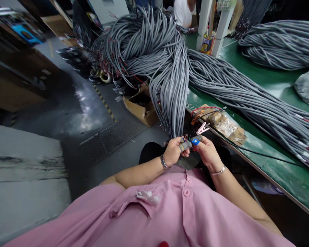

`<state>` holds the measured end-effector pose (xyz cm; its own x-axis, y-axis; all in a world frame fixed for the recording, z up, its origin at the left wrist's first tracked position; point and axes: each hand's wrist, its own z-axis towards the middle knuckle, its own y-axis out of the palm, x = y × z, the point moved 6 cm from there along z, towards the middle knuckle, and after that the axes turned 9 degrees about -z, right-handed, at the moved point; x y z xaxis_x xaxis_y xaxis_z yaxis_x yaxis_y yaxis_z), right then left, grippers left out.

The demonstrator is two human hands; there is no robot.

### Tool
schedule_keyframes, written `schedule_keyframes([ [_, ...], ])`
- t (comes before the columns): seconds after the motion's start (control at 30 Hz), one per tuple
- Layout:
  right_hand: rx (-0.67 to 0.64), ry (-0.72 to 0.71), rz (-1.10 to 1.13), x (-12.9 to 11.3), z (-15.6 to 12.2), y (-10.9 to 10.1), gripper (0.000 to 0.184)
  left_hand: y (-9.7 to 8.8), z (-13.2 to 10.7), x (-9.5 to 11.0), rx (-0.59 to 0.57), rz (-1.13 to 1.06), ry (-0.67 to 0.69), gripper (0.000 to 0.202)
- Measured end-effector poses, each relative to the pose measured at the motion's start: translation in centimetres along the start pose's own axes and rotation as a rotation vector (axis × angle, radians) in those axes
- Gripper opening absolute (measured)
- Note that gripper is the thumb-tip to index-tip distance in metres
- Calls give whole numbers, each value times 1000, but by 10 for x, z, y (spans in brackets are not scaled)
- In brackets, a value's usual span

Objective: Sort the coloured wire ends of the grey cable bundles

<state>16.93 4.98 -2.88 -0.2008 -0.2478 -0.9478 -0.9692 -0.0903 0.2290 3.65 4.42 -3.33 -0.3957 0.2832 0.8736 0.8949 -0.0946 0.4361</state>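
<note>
My left hand point(176, 151) is closed around the end of a grey cable, with thin coloured wires point(185, 138) fanning out above the fingers. Grey covering with a yellow band wraps one of its fingers. From the other side, my right hand point(208, 151) meets it, thumb and a covered forefinger pinched together at the wires. A blue wrap point(195, 141) sits at its thumb tip. The fingers hide most of the cable end. Just beyond the hands hangs a large bundle of grey cables point(173, 92), draped over the table edge.
A green table point(267, 151) runs along the right, carrying long grey cables point(242, 85) and a coil point(280, 43). A pink clip point(202, 128) is near a taped wooden block point(225, 125) at its edge. An open cardboard box point(141, 108) stands on the floor. Another person point(183, 13) is behind the table.
</note>
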Motion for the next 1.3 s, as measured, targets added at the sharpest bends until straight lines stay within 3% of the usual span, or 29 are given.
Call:
schedule_keyframes([
  [0.27,-12,61,231,-6,18,-20,49,11,3,19,-10,-138,19,29],
  [0.33,-3,-2,199,-13,23,-19,47,17,4,23,-18,-150,20,28],
  [0.43,129,-158,111,-22,26,-20,44,24,5,25,-10,-146,29,26],
  [0.53,195,-182,123,-19,29,-19,48,27,6,23,-3,-137,41,25],
  [0.73,46,-47,325,-10,38,-10,52,28,11,18,1,-130,41,29],
  [0.93,78,-91,525,-6,46,-10,43,27,12,15,10,-125,33,28],
  [1.07,87,-103,543,-6,45,-8,41,26,11,15,5,-121,45,25],
  [1.3,-55,-9,523,-8,33,-3,57,24,5,19,4,-132,28,28],
])
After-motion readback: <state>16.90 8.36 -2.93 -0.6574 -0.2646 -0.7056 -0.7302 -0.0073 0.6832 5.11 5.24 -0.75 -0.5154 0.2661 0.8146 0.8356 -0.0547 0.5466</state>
